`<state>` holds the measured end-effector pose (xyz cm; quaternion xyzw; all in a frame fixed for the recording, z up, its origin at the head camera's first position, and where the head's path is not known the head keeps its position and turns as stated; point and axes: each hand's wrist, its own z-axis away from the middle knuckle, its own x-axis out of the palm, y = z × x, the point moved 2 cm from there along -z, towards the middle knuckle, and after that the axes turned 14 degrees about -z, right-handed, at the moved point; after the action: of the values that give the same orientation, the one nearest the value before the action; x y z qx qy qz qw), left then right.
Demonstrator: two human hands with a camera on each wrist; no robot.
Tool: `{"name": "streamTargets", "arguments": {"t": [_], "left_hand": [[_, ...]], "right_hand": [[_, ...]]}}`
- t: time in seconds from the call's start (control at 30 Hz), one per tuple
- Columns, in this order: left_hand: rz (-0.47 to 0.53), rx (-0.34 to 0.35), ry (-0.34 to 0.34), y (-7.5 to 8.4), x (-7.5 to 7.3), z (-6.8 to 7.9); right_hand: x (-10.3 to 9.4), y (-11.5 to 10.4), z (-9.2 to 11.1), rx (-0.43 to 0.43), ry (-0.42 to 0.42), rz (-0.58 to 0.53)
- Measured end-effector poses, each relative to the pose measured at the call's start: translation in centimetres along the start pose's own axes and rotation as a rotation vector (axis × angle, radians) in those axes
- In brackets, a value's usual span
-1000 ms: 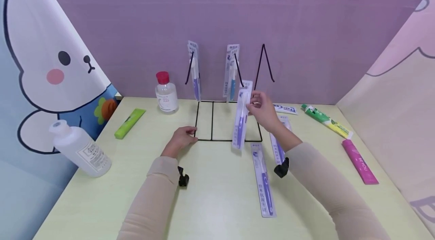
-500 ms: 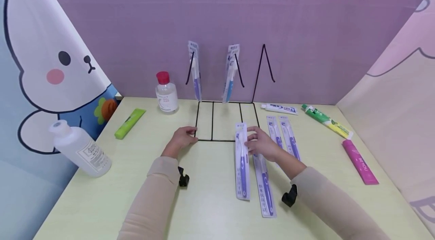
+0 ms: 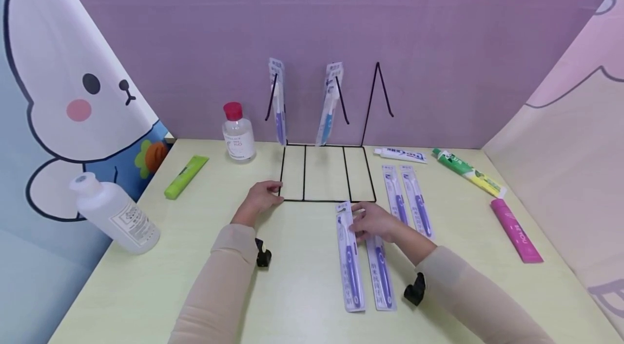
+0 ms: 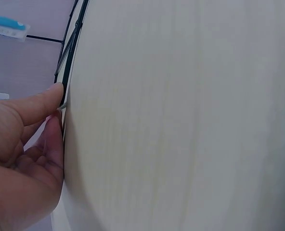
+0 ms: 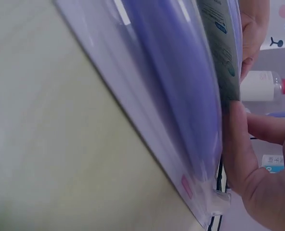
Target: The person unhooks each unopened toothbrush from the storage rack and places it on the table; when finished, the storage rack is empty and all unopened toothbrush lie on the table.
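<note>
My left hand (image 3: pixel 260 202) pinches the front left corner of a black wire rack (image 3: pixel 324 201), thumb and fingertips meeting on its wire in the left wrist view. Between the thumb and fingers of my right hand (image 3: pixel 377 223) is the edge of a packaged purple toothbrush (image 3: pixel 350 265), low over the table in front of the rack. Partly behind that hand lies another packaged toothbrush (image 3: pixel 382 276). Two more packs, a toothbrush (image 3: pixel 396 192) and a second toothbrush (image 3: pixel 417 200), lie right of the rack. A purple toothbrush (image 3: pixel 278 108) and a blue toothbrush (image 3: pixel 329 108) hang from the rack's hooks.
A third hook (image 3: pixel 372 97) rises at the rack's right. A red-capped bottle (image 3: pixel 239 138) and a green tube (image 3: pixel 187 177) stand and lie left; a white bottle (image 3: pixel 117 216) is further left. White (image 3: pixel 402 155), green-yellow (image 3: pixel 468 173) and pink tubes (image 3: pixel 517 230) lie right.
My right hand has brought the packaged toothbrush down and toward me, from above the rack to beside the pack on the table. My left hand stays on the rack's corner.
</note>
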<state>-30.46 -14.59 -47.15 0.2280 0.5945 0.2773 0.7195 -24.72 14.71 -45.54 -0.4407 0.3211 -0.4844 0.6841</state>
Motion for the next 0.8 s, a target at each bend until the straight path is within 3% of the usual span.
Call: {"name": "streamTargets", "arguments": {"t": [0.27, 0.53, 0.67, 0.8], "left_hand": [[-0.008, -0.003, -0.004, 0.0, 0.0, 0.0], [-0.015, 0.003, -0.004, 0.1, 0.0, 0.0], [-0.017, -0.007, -0.004, 0.1, 0.0, 0.0], [-0.013, -0.009, -0.001, 0.0, 0.1, 0.0]], "right_hand": [[0.4, 0.1, 0.2, 0.018, 0.047, 0.118], [0.0, -1.3, 0.6, -0.008, 0.069, 0.403], [-0.6, -3.1, 0.1, -0.031, 0.05, 0.405], [-1.2, -6.1, -1.0, -0.108, 0.037, 0.363]]}}
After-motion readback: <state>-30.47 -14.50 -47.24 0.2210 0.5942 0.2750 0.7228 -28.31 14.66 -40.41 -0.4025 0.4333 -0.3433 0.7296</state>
